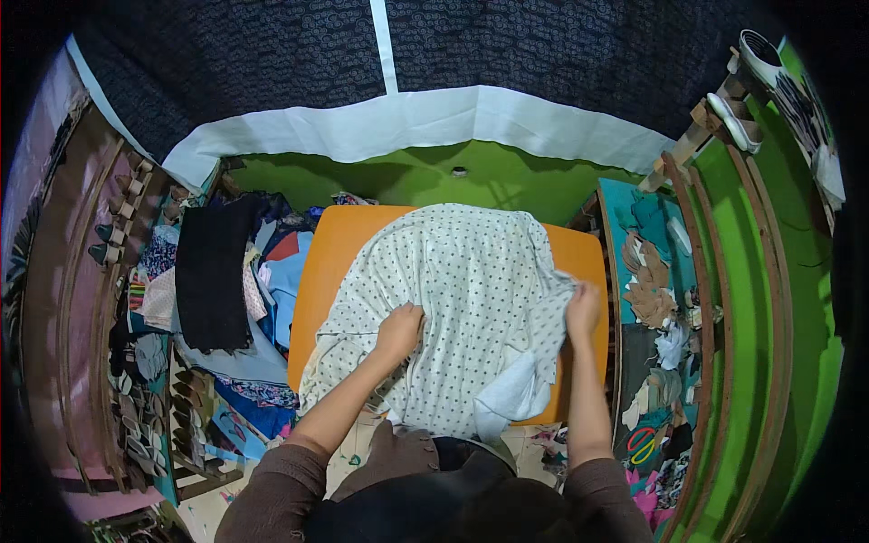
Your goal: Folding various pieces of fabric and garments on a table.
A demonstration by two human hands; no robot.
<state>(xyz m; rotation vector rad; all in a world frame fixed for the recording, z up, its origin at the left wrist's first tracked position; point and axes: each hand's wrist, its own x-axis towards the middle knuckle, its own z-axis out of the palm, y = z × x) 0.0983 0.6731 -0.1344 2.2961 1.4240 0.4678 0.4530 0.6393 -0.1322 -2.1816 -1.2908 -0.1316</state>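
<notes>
A white cloth with dark dots lies spread over an orange table, its near end hanging toward my body. Closed on the middle-left of the cloth, my left hand pinches up a fold. At the right side my right hand grips the cloth's edge and lifts it a little off the table. Below that hand, part of the cloth is turned over and shows its plainer white underside. The fingertips of both hands are partly hidden by the fabric.
Piled fabrics, with a black cloth on top, stand left of the table. A teal shelf on the right holds brown scraps and scissors with coloured handles. Shoes rest on wooden rails. A dark curtain hangs behind.
</notes>
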